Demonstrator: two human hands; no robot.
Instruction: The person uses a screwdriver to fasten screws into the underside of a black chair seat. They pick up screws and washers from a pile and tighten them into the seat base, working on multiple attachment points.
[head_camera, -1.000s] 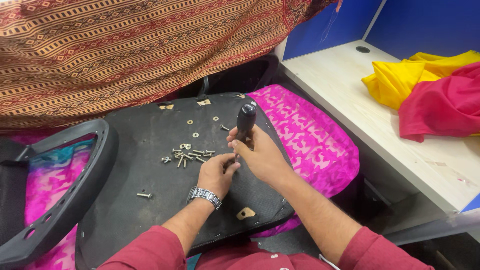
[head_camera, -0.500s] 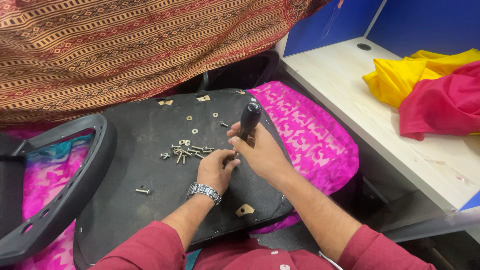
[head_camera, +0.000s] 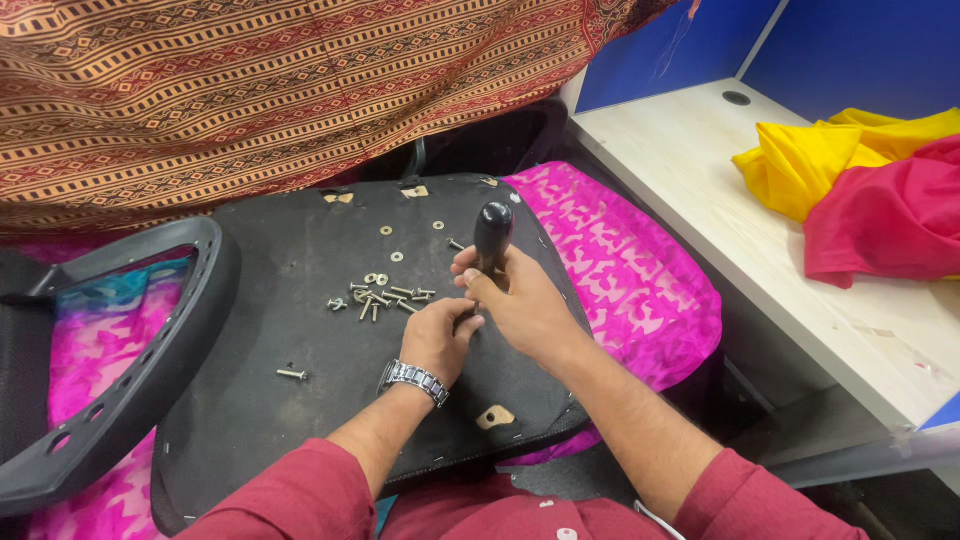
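Two hands are set close together on a black seat base (head_camera: 270, 400). A black-handled screwdriver (head_camera: 492, 235) is gripped upright by the right hand (head_camera: 520, 305); the left hand (head_camera: 435, 340) is curled at its shaft, its grasp hidden. Loose screws (head_camera: 385, 298) lie just beside it.

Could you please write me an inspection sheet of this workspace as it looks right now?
Surface: black chair seat base, underside up, lying on pink patterned cloth.
Job's things: black-handled screwdriver, upright; screws and washers loosely heaped on the base; one lone screw apart, nearer the frame.
Clutter: black chair back frame beside the base; yellow cloth and red cloth on the desk.
Grippers: right hand grips the screwdriver handle; left hand, wearing a wristwatch, is at its lower end.
Cables: nothing seen.
Surroundings: striped brown fabric behind; blue partition.
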